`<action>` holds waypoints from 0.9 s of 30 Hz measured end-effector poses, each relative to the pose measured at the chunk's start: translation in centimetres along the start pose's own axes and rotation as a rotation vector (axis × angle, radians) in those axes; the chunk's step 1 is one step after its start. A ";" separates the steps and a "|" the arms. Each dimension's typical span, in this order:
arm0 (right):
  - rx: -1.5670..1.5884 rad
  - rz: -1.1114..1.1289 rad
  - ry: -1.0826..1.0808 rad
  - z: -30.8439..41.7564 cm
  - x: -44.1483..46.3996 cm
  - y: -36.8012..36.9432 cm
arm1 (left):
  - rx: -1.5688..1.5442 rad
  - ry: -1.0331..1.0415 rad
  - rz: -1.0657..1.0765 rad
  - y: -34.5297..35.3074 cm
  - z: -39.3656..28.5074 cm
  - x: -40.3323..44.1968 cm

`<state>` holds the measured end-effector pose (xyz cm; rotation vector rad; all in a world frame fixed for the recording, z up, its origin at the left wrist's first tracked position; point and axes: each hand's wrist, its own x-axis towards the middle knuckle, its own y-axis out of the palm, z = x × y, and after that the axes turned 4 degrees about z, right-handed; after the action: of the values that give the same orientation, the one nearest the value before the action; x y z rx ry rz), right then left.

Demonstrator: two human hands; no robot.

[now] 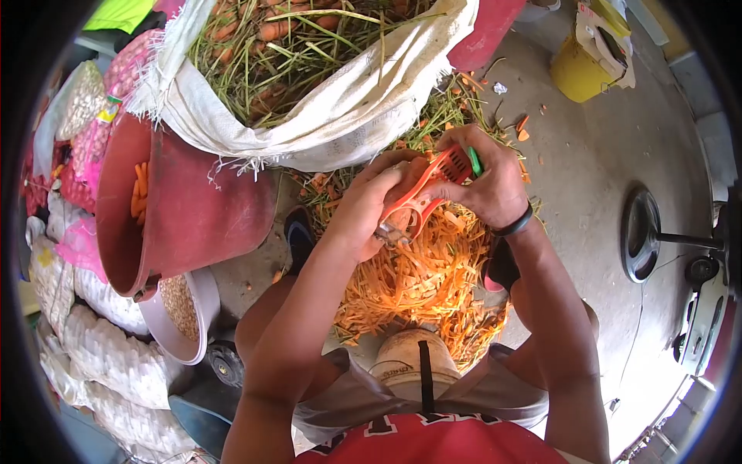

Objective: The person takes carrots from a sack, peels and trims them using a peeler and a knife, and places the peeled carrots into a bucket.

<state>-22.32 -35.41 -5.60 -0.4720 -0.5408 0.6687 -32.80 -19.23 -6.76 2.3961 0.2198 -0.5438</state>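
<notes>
1. The white sack (pixel 309 139) is the largest thing; it is beyond the heap of peelings (pixel 433 271), open, and full of carrots (pixel 274 31) with green stems. If it is pushed, its loose rim could fold down and stems could fall on the heap
2. The red bin (pixel 209 193) lies tilted to the left of the heap, its mouth turned away, with some orange carrots (pixel 140 193) inside. A knock from a foot could perhaps roll it and spill them
3. The heap itself covers the floor under both hands; a small piece dropped there would be difficult to find, because the colour is the same
4. The white bucket (pixel 413 357) stands at the near side of the heap, between the legs
5. The left hand (pixel 371 201), above the heap, is closed around what seems to be a carrot (pixel 415 172); wet skin could make it slip
6. The right hand (pixel 495 182), also above the heap, is closed on the handle of the orange peeler (pixel 440 174), near a green part (pixel 474 161)
7. The peeler's metal end (pixel 390 232) is close to the left fingers, so a sudden slip could cut them; I cannot tell if it touches the carrot
</notes>
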 end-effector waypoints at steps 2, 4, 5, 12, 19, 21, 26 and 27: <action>-0.059 -0.067 0.045 -1.3 0.2 -0.7 | 0.020 -0.038 0.075 -0.2 -0.3 -0.3; -0.111 -0.165 0.156 -3.1 0.7 -2.2 | 0.039 -0.044 0.037 0.4 -0.6 -0.9; -0.129 -0.206 0.179 -3.6 0.8 -3.1 | 0.049 -0.047 0.021 0.7 -0.7 -1.1; 0.023 -0.079 -0.087 -0.9 -0.2 0.2 | -0.037 -0.034 0.025 -0.7 -0.5 -0.1; -0.092 -0.167 0.167 -3.0 0.5 -2.6 | -0.043 -0.116 -0.003 0.0 -0.6 -1.1; -0.054 -0.224 0.233 -3.2 0.9 -3.3 | -0.052 -0.061 0.038 -0.4 -0.6 -0.9; -0.053 0.005 -0.119 1.5 -0.2 0.4 | -0.087 0.009 -0.102 0.5 -0.7 -0.5; -0.064 -0.006 -0.123 1.3 -0.2 0.2 | -0.057 0.013 -0.103 0.3 -0.3 -0.3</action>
<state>-23.34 -35.05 -4.76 -0.4907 -0.6811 0.6792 -32.89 -19.26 -6.26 2.3428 0.3621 -0.5613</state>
